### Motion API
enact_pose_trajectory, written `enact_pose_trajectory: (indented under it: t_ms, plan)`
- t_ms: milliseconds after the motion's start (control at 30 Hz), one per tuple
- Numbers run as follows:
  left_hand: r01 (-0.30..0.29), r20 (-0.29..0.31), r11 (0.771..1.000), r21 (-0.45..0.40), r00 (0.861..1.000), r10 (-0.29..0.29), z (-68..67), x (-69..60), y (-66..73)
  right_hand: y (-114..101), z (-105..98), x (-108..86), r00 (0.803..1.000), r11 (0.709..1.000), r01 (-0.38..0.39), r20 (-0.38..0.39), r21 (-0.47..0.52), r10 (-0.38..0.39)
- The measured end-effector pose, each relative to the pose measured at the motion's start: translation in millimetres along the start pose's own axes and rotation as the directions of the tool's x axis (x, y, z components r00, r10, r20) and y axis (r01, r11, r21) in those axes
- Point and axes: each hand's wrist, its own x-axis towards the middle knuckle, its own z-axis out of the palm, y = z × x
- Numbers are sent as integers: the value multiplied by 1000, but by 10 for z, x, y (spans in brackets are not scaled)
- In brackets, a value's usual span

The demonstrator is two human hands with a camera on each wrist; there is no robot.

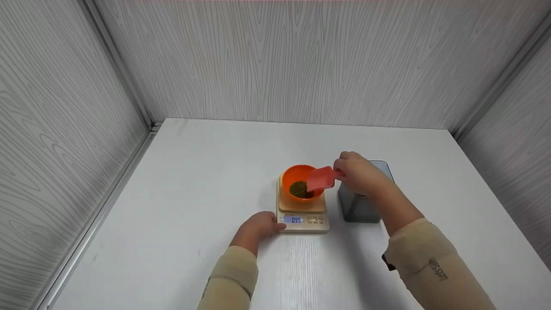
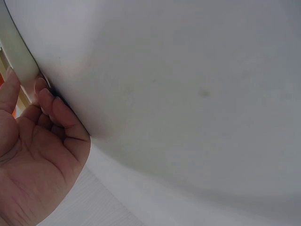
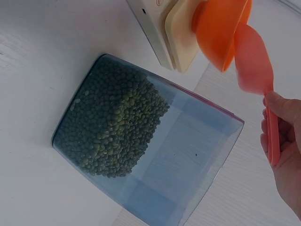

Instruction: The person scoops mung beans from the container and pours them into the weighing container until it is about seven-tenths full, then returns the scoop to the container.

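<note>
A pink scoop (image 1: 320,178) is tipped over an orange bowl (image 1: 287,175), its blade at the bowl's rim. My right hand (image 1: 360,173) grips the scoop by its handle, as the right wrist view also shows. Green mung beans (image 1: 298,189) lie in the bottom of the bowl. Under the bowl is a cream kitchen scale (image 1: 316,228), whose lit display seems to read 099. My left hand (image 1: 258,225) holds the scale's near left corner, thumb on top and fingers at its side and edge. In the left wrist view those fingers (image 2: 61,110) are curled against the scale's edge.
Right of the scale stands a clear bluish container (image 3: 197,150), partly filled with mung beans (image 3: 117,122). My right forearm passes over it in the head view. White table (image 1: 206,172) surrounds these things, with wood-grain panels (image 1: 292,60) behind and at both sides.
</note>
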Motion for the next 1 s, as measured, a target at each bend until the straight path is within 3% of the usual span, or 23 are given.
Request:
enact_pose_trajectory:
  t_ms: [200,367,567,800,1000]
  plan:
    - [-3,-1,1000,-3,1000,3,-6,-6,-4,-21,-9,-2,1000,1000,-16,17,-18,16]
    - [17,4,1000,-13,1000,-17,2,5,-18,15,-80,-27,999,998,-50,11,27,50]
    - [4,2,1000,-8,1000,-4,9,13,-38,162,-223,-115,998,996,-42,-39,84,46]
    - [-60,-3,997,51,998,61,2,24,-45,351,-389,-274,996,990,-49,-70,128,59]
    - [-45,-2,999,31,999,45,6,2,-21,521,-486,-404,993,988,-95,-61,122,103]
